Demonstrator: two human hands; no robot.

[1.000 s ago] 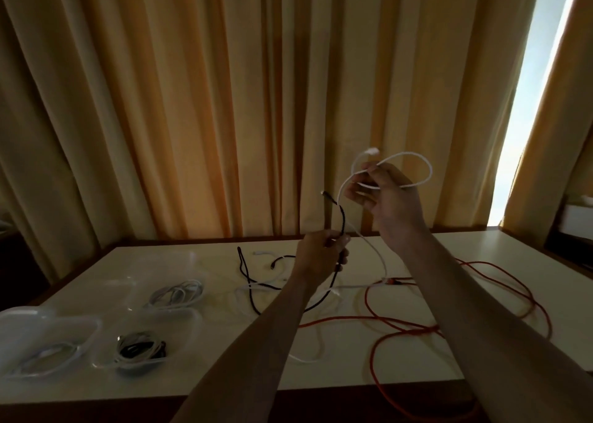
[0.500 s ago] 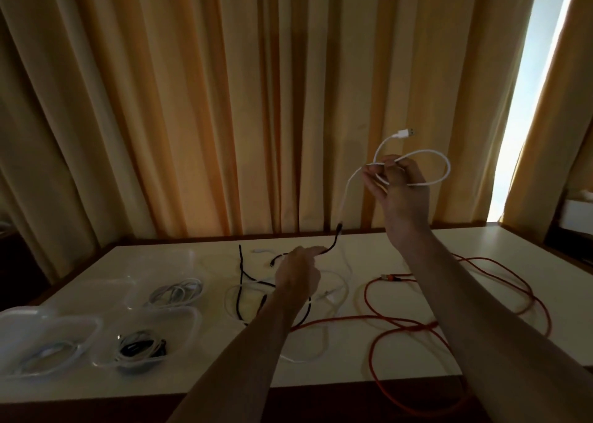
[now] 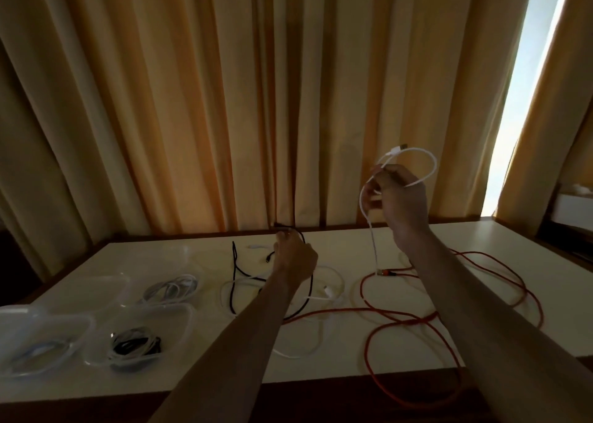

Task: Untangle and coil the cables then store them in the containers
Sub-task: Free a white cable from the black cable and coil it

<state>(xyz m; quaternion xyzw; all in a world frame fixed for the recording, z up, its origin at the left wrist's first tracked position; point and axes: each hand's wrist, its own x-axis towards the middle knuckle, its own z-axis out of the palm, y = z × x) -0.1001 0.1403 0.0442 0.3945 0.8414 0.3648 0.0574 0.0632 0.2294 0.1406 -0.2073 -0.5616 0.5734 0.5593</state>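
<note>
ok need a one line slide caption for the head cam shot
Right hand lifts a looped white cable while the left hand holds a black cable over the table.

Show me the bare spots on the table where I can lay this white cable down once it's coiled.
Bare table: the near strip between the containers and the orange cable, and the far left corner behind the containers. Crowded: the middle, where the black cable and white cables cross, and the right side under orange loops.
</note>
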